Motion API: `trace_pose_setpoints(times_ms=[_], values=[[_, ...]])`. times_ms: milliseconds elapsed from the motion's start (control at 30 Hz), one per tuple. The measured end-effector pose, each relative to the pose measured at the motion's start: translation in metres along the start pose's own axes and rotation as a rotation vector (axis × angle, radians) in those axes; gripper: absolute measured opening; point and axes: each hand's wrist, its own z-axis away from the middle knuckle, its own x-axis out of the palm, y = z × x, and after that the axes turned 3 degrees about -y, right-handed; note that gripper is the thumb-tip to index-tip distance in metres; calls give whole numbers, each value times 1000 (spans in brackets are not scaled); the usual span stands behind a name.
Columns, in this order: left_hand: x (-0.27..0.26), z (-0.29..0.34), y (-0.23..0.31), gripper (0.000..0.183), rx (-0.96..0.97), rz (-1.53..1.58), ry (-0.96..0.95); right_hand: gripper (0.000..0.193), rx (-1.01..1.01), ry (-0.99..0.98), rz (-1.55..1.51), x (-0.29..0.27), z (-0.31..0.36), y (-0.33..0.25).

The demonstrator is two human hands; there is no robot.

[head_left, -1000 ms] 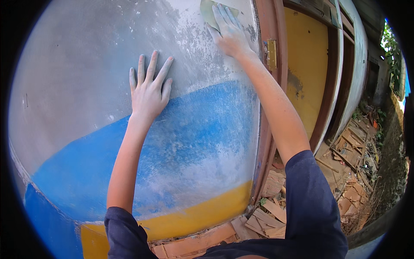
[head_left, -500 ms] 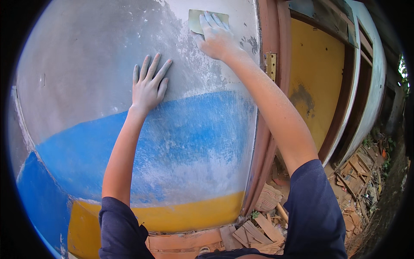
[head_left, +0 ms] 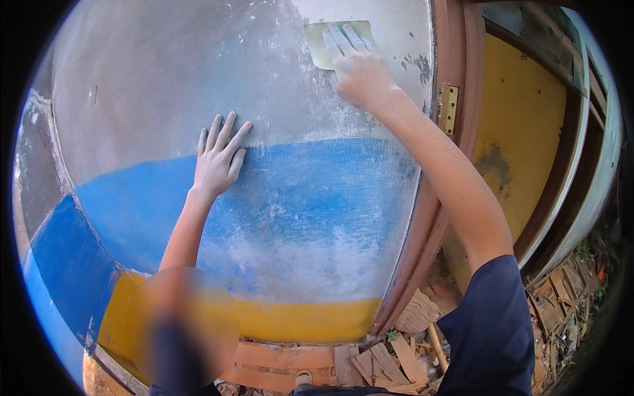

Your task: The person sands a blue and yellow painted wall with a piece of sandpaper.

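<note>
A greenish sheet of sandpaper [head_left: 317,49] lies flat against the upper part of the painted wall [head_left: 145,99]. Over it my right hand [head_left: 360,72] is pressed with fingers stretched upward, holding the sheet to the surface. Pale dust coats both hands. My left hand [head_left: 220,158] rests on the wall, lower and to the left, fingers spread, across the border between the grey area and the blue band [head_left: 317,191]. Around the sandpaper the surface is whitish and patchy. A blurred patch covers part of my left forearm and sleeve.
A reddish-brown door frame [head_left: 456,152] with a brass hinge [head_left: 448,110] bounds the wall on the right. Beyond it is a yellow panel [head_left: 522,125]. Broken boards [head_left: 383,360] and a striped sack [head_left: 417,313] lie on the ground below. A yellow band [head_left: 304,320] runs along the wall's base.
The whole view has shifted, so the wall and door frame sit further right. My left hand has moved down the wall onto the blue edge. The sandpaper stays under my right hand.
</note>
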Motion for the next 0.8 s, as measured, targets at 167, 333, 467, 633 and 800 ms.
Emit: trace_pose_setpoints(times_ms=[167,333,467,633,800], values=[[-7,17,3,55,-64,45,-31,63,-327,-1,-143,20,52,-33],[1,20,30,57,65,31,-58,67,51,151,-106,15,33,11],[0,32,44,59,54,36,-93,66,-135,64,-271,32,84,-52],[12,49,74,60,68,112,-123,67,-196,33,-127,30,106,-18],[27,73,101,56,65,206,-184,70,-20,-15,-107,31,132,-51]])
